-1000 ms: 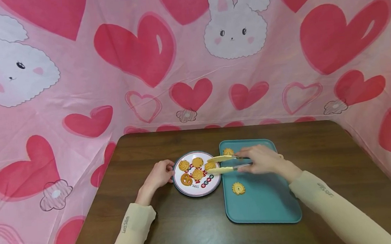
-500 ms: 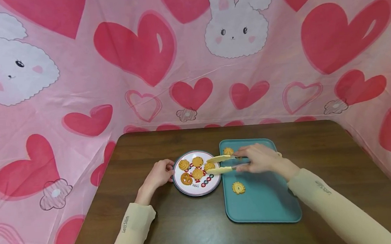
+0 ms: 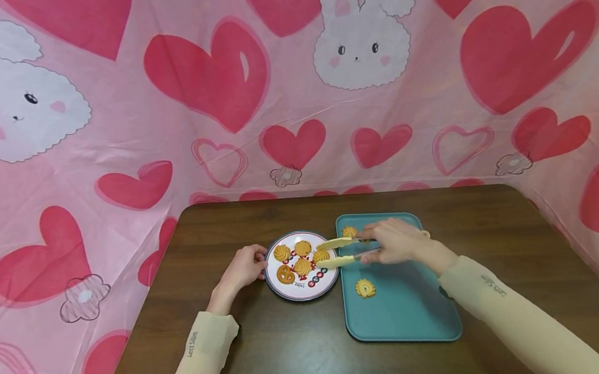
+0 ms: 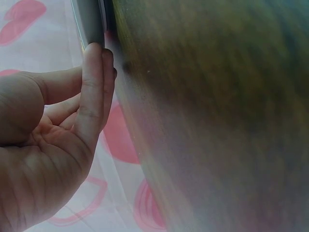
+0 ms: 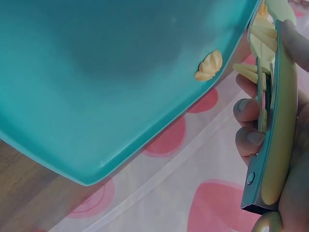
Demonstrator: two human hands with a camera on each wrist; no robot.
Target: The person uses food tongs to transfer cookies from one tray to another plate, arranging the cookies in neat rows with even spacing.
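My left hand (image 3: 244, 265) holds the left rim of a round white plate (image 3: 287, 294), its thumb and fingers at the edge; the left wrist view shows that hand (image 4: 63, 130) against the plate's edge (image 4: 89, 21). On the plate lie a pretzel-shaped cookie (image 3: 285, 275) and several round cookies (image 3: 282, 253). My right hand (image 3: 397, 242) grips food tongs (image 3: 341, 261) with pale yellow arms. The tongs' arms stand apart over the plate's right side, either side of a swirled cookie (image 3: 321, 256). The right wrist view shows the fingers curled round the tongs (image 5: 277, 140).
Right beside the plate, a teal tray (image 3: 401, 314) lies on the brown wooden table (image 3: 271, 356). It bears a flower-shaped cookie (image 3: 365, 288) near its left side and another cookie (image 3: 350, 232) at its far left. A pink heart-printed cloth (image 3: 292, 104) hangs behind.
My right hand and the tongs have shifted very slightly; the tongs' arms stay apart around the swirled cookie. The left hand and the plate keep their places.
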